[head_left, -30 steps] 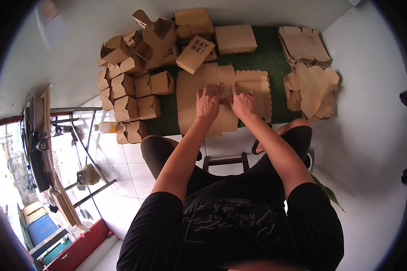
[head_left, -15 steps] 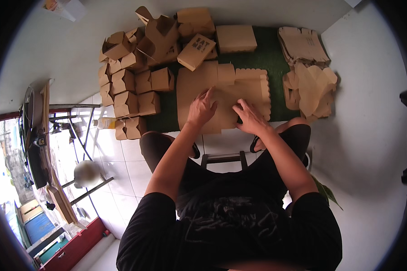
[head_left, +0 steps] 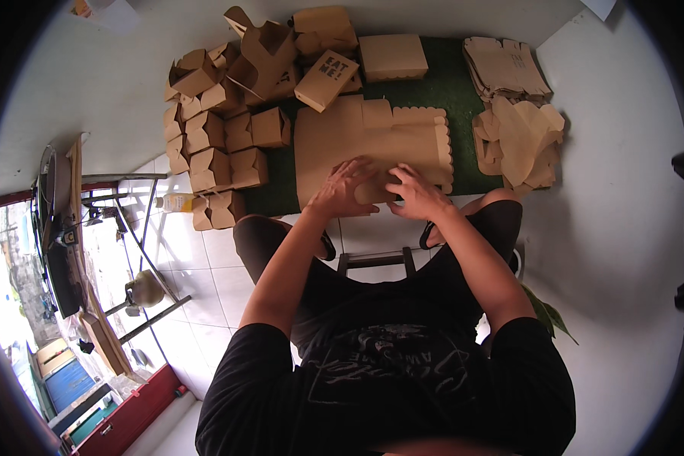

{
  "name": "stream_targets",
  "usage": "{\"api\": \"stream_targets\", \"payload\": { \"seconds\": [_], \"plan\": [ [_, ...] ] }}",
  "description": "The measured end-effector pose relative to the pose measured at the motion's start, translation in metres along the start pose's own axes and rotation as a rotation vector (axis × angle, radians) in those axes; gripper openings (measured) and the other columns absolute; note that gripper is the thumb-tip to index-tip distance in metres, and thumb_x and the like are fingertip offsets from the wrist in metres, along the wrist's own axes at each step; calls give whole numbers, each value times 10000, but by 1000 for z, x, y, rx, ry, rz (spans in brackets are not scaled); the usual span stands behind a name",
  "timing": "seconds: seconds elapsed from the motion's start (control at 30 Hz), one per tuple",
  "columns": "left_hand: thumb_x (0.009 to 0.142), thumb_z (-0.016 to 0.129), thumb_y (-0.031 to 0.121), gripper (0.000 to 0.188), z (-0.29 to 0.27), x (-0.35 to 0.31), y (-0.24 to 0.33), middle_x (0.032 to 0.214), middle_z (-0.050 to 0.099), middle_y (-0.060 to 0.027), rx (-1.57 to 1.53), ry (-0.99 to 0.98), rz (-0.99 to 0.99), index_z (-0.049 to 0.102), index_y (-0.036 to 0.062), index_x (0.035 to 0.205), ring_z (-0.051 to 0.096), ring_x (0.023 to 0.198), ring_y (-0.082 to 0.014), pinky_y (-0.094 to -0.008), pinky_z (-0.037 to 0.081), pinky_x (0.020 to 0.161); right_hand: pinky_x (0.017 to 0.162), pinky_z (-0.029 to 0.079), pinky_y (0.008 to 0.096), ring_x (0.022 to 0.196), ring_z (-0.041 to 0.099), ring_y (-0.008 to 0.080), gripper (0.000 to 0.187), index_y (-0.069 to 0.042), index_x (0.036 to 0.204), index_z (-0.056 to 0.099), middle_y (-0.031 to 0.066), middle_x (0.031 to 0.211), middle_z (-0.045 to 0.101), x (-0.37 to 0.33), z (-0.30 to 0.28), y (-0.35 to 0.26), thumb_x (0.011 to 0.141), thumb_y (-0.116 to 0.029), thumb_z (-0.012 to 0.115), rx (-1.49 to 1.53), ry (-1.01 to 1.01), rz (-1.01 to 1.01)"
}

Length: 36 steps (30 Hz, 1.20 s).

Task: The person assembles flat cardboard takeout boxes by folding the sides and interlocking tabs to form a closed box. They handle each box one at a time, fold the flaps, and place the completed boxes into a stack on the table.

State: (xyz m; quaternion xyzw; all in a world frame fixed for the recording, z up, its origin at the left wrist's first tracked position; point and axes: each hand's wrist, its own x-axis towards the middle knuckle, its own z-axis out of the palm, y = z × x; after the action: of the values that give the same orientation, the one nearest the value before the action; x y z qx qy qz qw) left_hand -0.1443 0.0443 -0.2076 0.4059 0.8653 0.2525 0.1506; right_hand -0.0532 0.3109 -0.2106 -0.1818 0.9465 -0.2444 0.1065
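A flat brown cardboard box blank (head_left: 319, 137) with scalloped edges at its right lies on the green surface before me. My left hand (head_left: 346, 190) rests over its near edge, fingers spread on the board and thumb low by the front. Close beside it, my right hand (head_left: 419, 196) touches the same near edge with bent, parted fingers. A small gap separates the two hands. The near flap is partly hidden under them, so I cannot tell how far it is bent.
Folded small boxes (head_left: 209, 167) are piled at the left, with a printed box (head_left: 327, 80) and a large closed box (head_left: 394, 57) behind. Flat blanks (head_left: 505, 68) are stacked at the right by loose brown sheets (head_left: 528, 140). A yellow bottle (head_left: 176, 203) stands left; a dark stool (head_left: 376, 260) is below.
Both hands have drawn closer together along the blank's near edge. My left hand has come down and right, its fingers spreading. The near flap no longer shows sticking out toward me.
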Motion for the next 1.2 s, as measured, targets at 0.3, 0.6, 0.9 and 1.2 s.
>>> {"api": "stream_targets", "payload": {
  "seconds": [0.3,0.6,0.9,1.2],
  "plan": [
    [764,978,485,840,-2,-1,-2,1729,554,-125,-4,-21,-4,783,197,1528,452,1665,-362,-563,345,1387,1223,560,492,1490,585,364,266,-89,1202,856,124,1466,686,2,5,10,945,-145,895,-45,110,-78],
    [894,924,371,476,9,3,-3,1651,646,-78,-16,68,-39,888,242,1351,527,1612,-322,-553,378,1352,1083,587,474,1232,689,328,209,-35,1111,837,104,1133,772,9,15,21,921,-94,904,210,255,-3],
    [940,908,359,301,18,8,-7,1583,687,-31,17,129,-88,900,130,1136,570,1556,-288,-555,405,1303,981,562,527,1025,751,415,175,-18,1012,738,172,1001,788,15,21,19,958,-112,875,195,302,122],
    [921,915,326,487,25,12,1,1455,705,-67,-8,243,-152,761,119,1334,632,1441,-342,-520,460,1231,1054,516,548,1106,747,388,386,-98,1248,620,129,1142,775,17,33,9,956,-129,871,194,333,265]
  ]
}}
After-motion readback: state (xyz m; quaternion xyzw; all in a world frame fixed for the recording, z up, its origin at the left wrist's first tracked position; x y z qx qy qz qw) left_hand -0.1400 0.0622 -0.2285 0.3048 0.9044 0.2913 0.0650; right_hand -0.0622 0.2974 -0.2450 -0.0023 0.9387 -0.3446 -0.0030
